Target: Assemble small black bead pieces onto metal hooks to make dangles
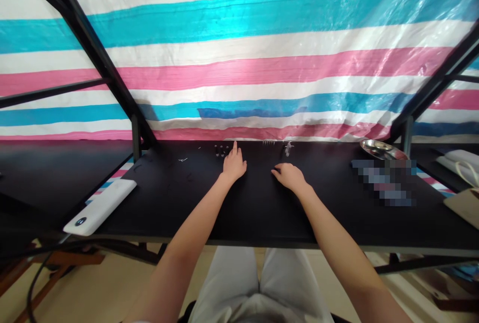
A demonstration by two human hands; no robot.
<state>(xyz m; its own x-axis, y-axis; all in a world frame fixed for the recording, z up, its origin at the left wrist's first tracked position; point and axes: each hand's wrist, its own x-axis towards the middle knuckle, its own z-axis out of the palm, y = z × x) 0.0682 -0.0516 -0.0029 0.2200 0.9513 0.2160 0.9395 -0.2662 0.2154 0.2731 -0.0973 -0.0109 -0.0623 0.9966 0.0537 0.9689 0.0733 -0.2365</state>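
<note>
On the black table, my left hand lies with its fingers apart and the index finger stretched toward the back edge. Several small round pieces are just left of its fingers. My right hand rests further right, palm down, fingers partly bent and apart, with nothing visible in it. Just beyond it stands a small clear item, too small to make out. A row of tiny light pieces sits at the back edge between my hands. Thin white bits lie to the left.
A white power bank with a cable is at the left edge. At the back right are a shiny metal dish and a blurred-out item. Black metal frames rise on both sides before a striped sheet.
</note>
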